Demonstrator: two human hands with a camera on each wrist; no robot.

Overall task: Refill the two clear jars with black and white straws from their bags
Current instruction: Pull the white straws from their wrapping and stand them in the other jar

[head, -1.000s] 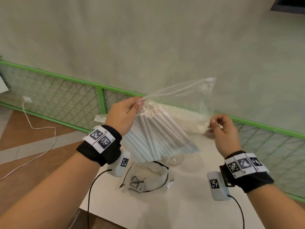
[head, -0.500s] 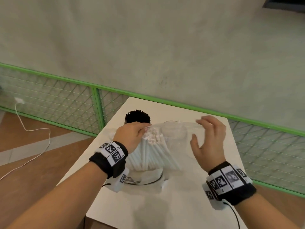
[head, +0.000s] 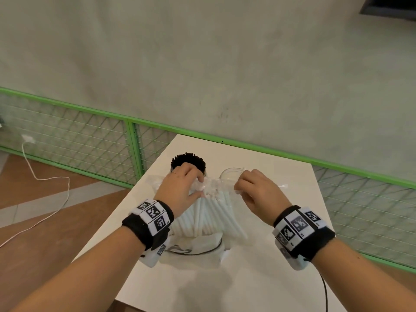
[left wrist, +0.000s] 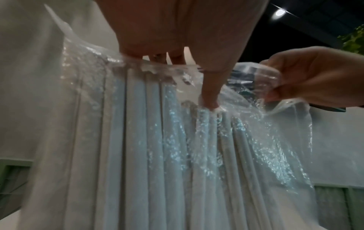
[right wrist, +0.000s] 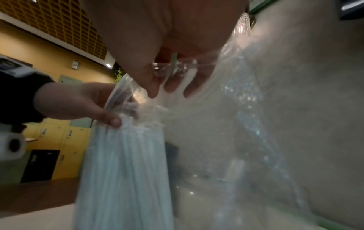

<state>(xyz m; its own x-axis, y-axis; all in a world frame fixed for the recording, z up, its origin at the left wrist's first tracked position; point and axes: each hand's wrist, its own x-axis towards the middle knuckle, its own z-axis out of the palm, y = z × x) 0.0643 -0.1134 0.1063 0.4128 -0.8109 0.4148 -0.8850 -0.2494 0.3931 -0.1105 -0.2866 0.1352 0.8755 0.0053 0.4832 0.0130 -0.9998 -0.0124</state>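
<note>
Two hands are seen at a bag (head: 225, 212) of white straws (head: 202, 217): left hand (head: 180, 188) gripping the straw tops, right hand (head: 256, 190) pinching the bag's mouth open for removal.

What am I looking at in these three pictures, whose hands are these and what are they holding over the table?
No machine: a person's bare hands, with cameras on head and both wrists. The head view looks down at a white table. The left hand grips the bunched top of a clear plastic bag of white straws; the right hand pinches the bag's loose edge. Behind stand a clear jar full of black straws and an empty clear jar. The wrist views show each grip close up.
</note>
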